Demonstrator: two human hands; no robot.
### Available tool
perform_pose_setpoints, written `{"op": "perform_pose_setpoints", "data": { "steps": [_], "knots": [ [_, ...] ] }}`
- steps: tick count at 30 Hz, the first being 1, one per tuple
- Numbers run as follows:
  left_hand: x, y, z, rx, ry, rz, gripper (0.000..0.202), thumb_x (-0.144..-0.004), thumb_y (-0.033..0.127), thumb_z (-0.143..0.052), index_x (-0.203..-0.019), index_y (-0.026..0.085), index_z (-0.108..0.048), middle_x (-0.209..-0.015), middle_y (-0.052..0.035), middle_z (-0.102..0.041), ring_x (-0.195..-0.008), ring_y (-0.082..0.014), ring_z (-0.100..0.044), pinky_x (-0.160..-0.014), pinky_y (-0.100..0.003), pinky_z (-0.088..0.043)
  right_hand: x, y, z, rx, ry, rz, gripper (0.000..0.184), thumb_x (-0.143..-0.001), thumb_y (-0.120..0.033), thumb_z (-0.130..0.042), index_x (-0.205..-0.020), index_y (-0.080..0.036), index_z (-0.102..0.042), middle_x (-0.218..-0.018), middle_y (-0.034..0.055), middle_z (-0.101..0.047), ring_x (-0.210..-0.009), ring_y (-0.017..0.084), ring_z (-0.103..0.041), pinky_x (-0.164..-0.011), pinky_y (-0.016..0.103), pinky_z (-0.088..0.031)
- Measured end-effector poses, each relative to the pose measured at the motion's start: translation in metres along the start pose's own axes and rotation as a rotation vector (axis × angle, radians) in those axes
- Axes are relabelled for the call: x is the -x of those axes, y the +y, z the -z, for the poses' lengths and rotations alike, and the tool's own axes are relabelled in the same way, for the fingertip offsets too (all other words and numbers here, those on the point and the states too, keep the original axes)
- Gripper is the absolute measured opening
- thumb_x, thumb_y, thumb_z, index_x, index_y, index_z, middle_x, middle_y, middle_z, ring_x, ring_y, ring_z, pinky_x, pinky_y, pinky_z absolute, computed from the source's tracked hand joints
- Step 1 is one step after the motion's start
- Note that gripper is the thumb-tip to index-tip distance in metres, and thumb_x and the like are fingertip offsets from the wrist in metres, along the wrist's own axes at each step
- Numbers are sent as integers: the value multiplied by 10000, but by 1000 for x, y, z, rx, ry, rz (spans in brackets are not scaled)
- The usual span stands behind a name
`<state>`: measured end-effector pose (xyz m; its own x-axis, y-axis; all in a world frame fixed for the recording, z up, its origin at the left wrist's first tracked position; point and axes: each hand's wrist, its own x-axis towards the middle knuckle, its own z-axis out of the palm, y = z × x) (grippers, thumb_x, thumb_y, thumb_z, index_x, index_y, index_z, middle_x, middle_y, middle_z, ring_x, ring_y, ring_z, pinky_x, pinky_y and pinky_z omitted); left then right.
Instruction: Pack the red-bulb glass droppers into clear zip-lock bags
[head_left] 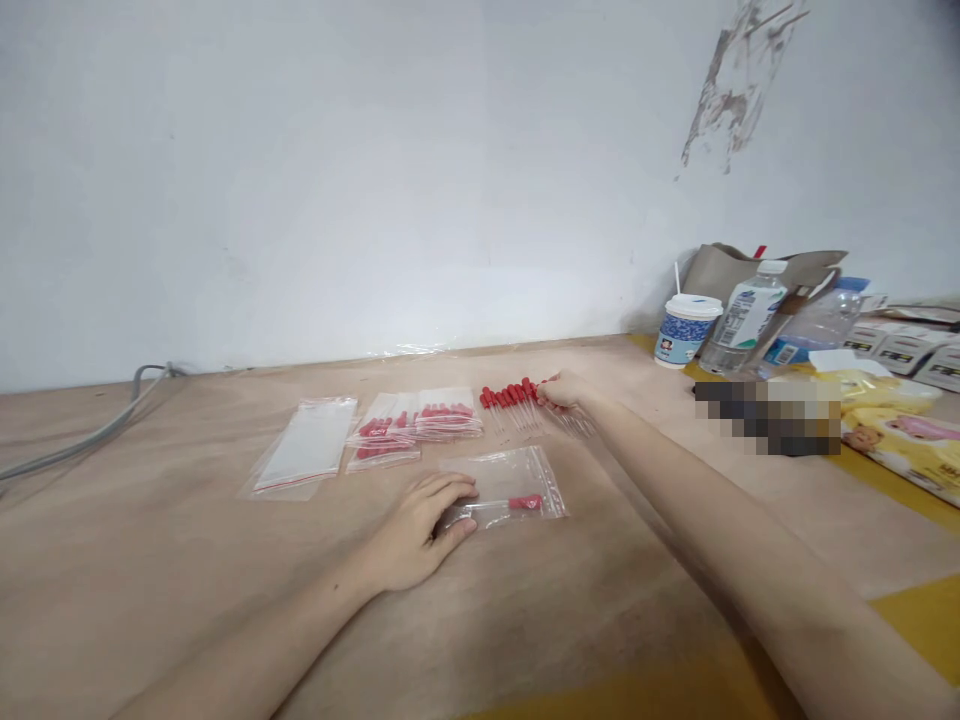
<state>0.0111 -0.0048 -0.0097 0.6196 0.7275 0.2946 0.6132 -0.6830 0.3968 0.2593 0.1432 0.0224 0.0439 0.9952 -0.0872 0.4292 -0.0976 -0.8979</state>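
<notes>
My left hand [424, 530] rests on the left end of a clear zip bag [495, 465], its thumb and fingers apart. Inside that bag lies one glass dropper [525, 502] with a red rubber bulb, pointing left; its tip is partly hidden by my fingers. Further back, my right hand [564, 392] is closed at the right end of a row of loose red-bulbed droppers [514, 395]. Its fingertips pinch a red bulb there, and more glass stems show beneath the hand.
Filled zip bags [386, 425] overlap behind my left hand, beside a stack of flat bags [307, 445]. A grey cable [97, 435] lies at far left. On the right stand a paper cup [686, 330], a bottle [742, 320] and a yellow packet [904, 445]. A wall [375, 180] closes the back.
</notes>
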Motion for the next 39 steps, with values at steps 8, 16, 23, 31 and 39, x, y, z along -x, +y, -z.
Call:
{"op": "perform_pose_setpoints", "data": {
  "steps": [8, 16, 23, 31, 39],
  "knots": [
    [0, 1, 1, -5, 17, -19, 259, -872, 291, -466, -1120, 239, -521, -1166, -52, -533, -1075, -213, -490, -935, -393, -390, 59, 23, 25, -360, -122, 82, 355, -640, -68, -541, -961, -184, -441, -535, -66, -483, -412, 58, -472, -391, 153, -380],
    [0, -1, 0, -2, 15, -9, 274, -877, 310, -460, -1132, 235, -525, -1181, -59, -529, -1085, -222, -482, -935, -407, -390, 112, 55, 14, -439, -29, 121, 825, -621, -154, -598, -1272, -261, -103, -612, -89, -499, -406, 96, -528, -380, 210, -446],
    [-1, -6, 2, 26, -31, 31, 291, -927, 283, -365, -1168, 271, -527, -1205, -20, -539, -1133, -199, -458, -965, -414, -364, 108, 63, -5, -652, 56, 131, 490, -699, -293, -598, -1054, -260, -262, -717, -55, -503, -597, 121, -615, -638, 316, -543],
    [-1, -3, 0, -30, -16, 29, 338, -888, 308, -445, -1220, 251, -465, -1219, -39, -527, -1122, -210, -476, -943, -392, -395, 110, 69, 14, -380, -205, 146, 215, -712, -332, -594, -860, -184, -544, -765, 11, -582, -683, 122, -582, -681, 294, -483],
    [-5, -3, 0, -102, -36, -17, 372, -879, 316, -453, -1243, 242, -436, -1243, -46, -510, -1202, -251, -396, -1005, -471, -307, 111, 67, 25, 220, -257, 498, 212, -712, -292, -594, -878, -197, -685, -700, 9, -568, -620, 115, -487, -569, 239, -390]
  ]
}}
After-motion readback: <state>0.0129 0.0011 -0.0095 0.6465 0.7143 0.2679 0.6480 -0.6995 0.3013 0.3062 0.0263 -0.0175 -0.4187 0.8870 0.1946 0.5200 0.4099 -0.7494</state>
